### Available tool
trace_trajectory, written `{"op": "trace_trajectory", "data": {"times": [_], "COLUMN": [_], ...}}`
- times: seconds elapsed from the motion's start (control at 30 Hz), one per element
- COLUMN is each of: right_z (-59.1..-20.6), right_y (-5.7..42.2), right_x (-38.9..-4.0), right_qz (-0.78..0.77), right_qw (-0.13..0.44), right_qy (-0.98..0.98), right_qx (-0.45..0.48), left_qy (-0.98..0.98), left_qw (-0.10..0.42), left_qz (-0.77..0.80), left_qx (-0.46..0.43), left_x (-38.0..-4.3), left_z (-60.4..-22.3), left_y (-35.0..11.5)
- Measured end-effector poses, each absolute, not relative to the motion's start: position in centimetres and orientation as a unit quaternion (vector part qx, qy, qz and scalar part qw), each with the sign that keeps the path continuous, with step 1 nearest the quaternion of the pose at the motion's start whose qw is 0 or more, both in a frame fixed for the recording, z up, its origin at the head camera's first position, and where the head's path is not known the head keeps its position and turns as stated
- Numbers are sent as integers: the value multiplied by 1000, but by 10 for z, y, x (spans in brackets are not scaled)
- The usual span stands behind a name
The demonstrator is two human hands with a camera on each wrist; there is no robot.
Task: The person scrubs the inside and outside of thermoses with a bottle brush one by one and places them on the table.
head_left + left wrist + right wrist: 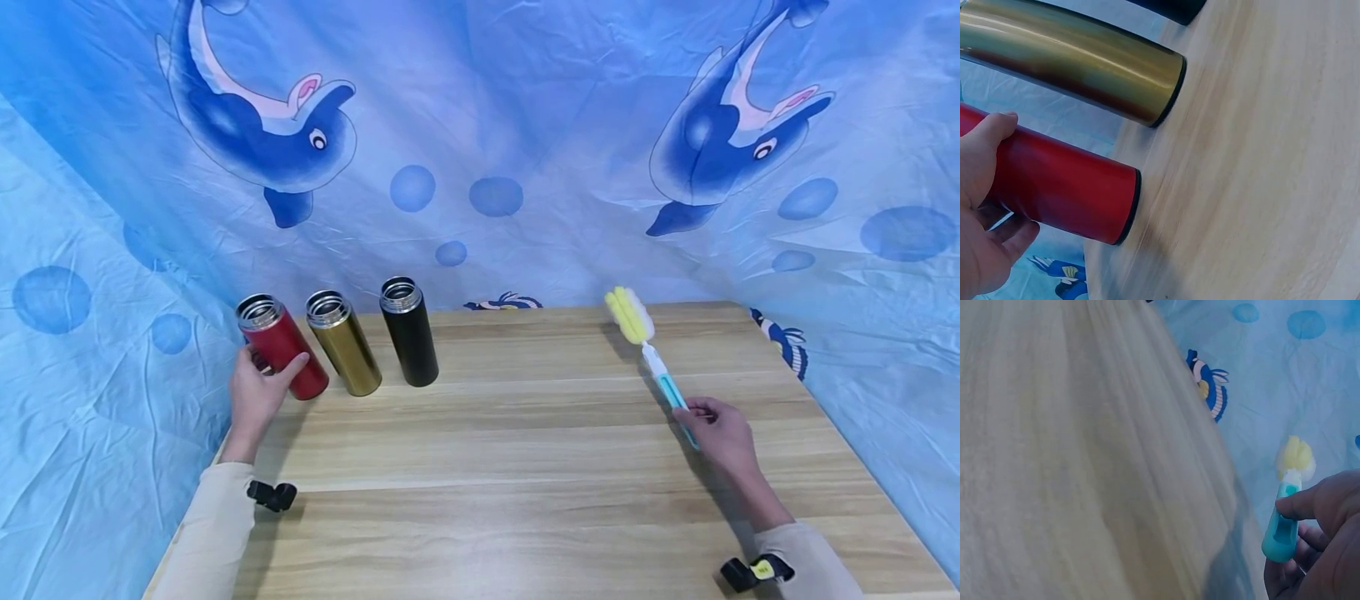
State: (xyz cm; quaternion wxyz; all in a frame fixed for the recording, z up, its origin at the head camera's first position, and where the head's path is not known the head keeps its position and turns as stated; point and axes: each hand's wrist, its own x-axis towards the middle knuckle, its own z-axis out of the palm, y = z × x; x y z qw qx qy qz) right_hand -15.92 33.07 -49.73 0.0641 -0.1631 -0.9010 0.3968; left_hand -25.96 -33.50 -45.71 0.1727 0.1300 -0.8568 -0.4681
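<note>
My left hand (257,390) grips a red thermos bottle (283,346), lidless and upright on the table, thumb on its near side and fingers round its left. In the left wrist view that red bottle's black-rimmed base meets the wood. Beside it stand a gold bottle (345,346) and a black bottle (409,333), both with open steel mouths. At the right, my right hand (722,433) pinches a bottle brush (670,387) by its teal handle, thumb on top. The brush's yellow and white sponge head (630,315) points away from me.
The wooden table (525,467) reaches back to a blue curtain (480,108) printed with dolphins, which also runs along both sides. Black wrist cameras sit on both forearms, the left one (272,495) and the right one (756,572).
</note>
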Motion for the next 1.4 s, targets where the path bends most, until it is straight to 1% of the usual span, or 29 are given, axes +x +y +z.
{"op": "trace_trajectory", "data": {"times": [0.13, 0.33, 0.5, 0.7, 0.93, 1.1, 1.2, 1.4], "right_z": [-491, -480, -472, -461, -452, -450, -449, -448], "right_y": [332, 334, 335, 337, 340, 339, 338, 335], "right_x": [-156, -154, -153, -152, -153, -151, -151, -152], "right_qz": [400, 400, 401, 406, 414, 436, 445, 459], "right_qw": [96, 117, 151, 164, 195, 221, 224, 237], "right_qy": [-900, -899, -893, -888, -880, -861, -853, -839], "right_qx": [-146, -137, -141, -140, -130, -139, -156, -172], "left_qy": [-852, -853, -851, -853, -848, -860, -867, -869], "left_qw": [183, 196, 213, 227, 260, 256, 253, 262], "left_qz": [-473, -467, -462, -449, -442, -421, -412, -407], "left_qx": [131, 126, 133, 140, 131, 130, 123, 102], "left_x": [-256, -246, -233, -214, -191, -178, -173, -164], "left_z": [-458, -458, -452, -444, -430, -420, -416, -411], "left_y": [-334, -333, -331, -327, -320, -315, -312, -304]}}
